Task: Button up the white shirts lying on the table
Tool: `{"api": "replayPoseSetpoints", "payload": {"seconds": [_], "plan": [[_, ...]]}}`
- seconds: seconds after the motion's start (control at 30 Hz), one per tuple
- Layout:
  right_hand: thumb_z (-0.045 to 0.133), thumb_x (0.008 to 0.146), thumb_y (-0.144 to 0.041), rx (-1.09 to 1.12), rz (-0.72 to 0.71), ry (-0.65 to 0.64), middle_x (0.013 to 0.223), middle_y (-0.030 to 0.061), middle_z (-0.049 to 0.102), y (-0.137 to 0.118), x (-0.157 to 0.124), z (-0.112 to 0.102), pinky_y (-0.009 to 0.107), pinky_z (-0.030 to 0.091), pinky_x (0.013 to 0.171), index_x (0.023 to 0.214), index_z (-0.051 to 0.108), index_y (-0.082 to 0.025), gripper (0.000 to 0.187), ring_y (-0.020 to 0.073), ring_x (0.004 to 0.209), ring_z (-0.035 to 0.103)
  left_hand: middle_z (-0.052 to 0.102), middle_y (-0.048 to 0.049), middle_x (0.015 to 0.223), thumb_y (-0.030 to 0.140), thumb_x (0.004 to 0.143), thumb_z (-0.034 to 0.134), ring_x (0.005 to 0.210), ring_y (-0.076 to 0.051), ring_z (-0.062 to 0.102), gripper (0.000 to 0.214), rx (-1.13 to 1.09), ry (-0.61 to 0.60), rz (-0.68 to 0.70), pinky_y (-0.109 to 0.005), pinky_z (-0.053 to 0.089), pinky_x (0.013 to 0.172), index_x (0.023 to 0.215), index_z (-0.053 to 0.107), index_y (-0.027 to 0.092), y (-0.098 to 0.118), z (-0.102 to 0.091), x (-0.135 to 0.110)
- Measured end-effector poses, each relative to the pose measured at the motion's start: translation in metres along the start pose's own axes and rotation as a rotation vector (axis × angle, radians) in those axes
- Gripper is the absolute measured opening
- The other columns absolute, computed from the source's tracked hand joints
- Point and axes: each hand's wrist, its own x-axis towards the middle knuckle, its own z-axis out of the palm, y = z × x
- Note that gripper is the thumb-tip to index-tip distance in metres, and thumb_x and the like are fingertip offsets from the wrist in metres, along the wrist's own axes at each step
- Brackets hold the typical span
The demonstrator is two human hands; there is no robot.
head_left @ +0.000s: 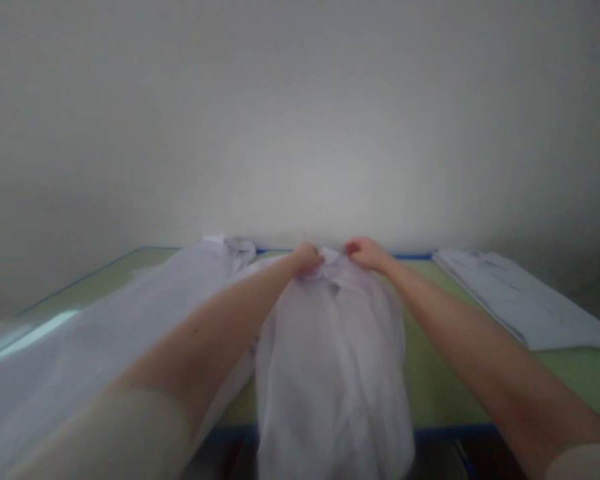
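Observation:
A white collared garment [337,347] lies lengthwise in front of me, its collar end at the far side and its lower part hanging over the near table edge. My left hand [307,259] is closed on the cloth at the left of the collar. On the other side of the collar, my right hand [364,252] has its fingers curled in a pinch at the cloth's edge. The picture is blurred, so buttons and seams do not show clearly.
A green table [425,387] with blue edging stands against a plain grey wall [300,120]. Another white garment [145,300] is spread along the left, partly behind my left arm. Folded white cloth [525,297] lies at the right.

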Motion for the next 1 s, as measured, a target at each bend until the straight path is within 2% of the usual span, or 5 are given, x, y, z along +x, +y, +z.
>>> {"api": "replayPoseSetpoints", "payload": {"seconds": [0.13, 0.23, 0.57, 0.77, 1.0], "plan": [[0.075, 0.060, -0.045, 0.007, 0.389, -0.405, 0.094, 0.0105, 0.067, 0.020, -0.038, -0.024, 0.036, 0.052, 0.071, 0.098, 0.063, -0.015, 0.049, 0.0228, 0.081, 0.064, 0.066, -0.0150, 0.100, 0.039, 0.080, 0.049, 0.099, -0.024, 0.059, 0.031, 0.026, 0.184, 0.034, -0.030, 0.043, 0.082, 0.091, 0.066, 0.016, -0.007, -0.018, 0.011], [0.077, 0.057, -0.046, 0.179, 0.474, -0.653, 0.098, 0.0108, 0.067, 0.016, -0.064, -0.025, 0.037, 0.055, 0.066, 0.104, 0.061, -0.017, 0.057, 0.0225, 0.078, 0.065, 0.065, -0.0158, 0.103, 0.040, 0.081, 0.047, 0.099, -0.024, 0.058, 0.032, -0.039, 0.426, 0.062, -0.031, 0.043, 0.082, 0.093, 0.064, 0.017, 0.000, -0.043, 0.017], [0.066, 0.052, -0.006, 0.424, 0.300, -0.611, 0.100, 0.0078, 0.068, -0.021, -0.128, 0.002, 0.035, 0.055, 0.080, 0.103, 0.062, -0.015, 0.052, 0.0249, 0.096, 0.063, 0.062, -0.0133, 0.099, 0.038, 0.086, 0.043, 0.099, -0.024, 0.056, 0.028, -0.186, 0.881, 0.287, -0.035, 0.041, 0.089, 0.095, 0.058, 0.016, 0.067, -0.118, 0.004], [0.058, 0.052, -0.005, 0.485, 0.426, -0.638, 0.101, 0.0062, 0.069, -0.018, -0.184, -0.088, 0.033, 0.055, 0.076, 0.108, 0.061, -0.015, 0.057, 0.0227, 0.091, 0.065, 0.062, -0.0127, 0.101, 0.036, 0.085, 0.046, 0.106, -0.026, 0.054, 0.023, -0.223, 0.902, 0.285, -0.034, 0.039, 0.094, 0.094, 0.058, 0.017, 0.088, -0.121, -0.008], [0.074, 0.060, -0.022, 0.113, 0.744, -0.575, 0.088, 0.0115, 0.070, -0.094, -0.224, -0.180, 0.030, 0.054, 0.067, 0.094, 0.067, -0.013, 0.036, 0.0227, 0.080, 0.067, 0.062, -0.0154, 0.105, 0.034, 0.087, 0.041, 0.104, -0.026, 0.055, 0.027, -0.226, 0.890, 0.299, -0.034, 0.039, 0.092, 0.097, 0.058, 0.016, 0.103, -0.112, -0.011]]}}
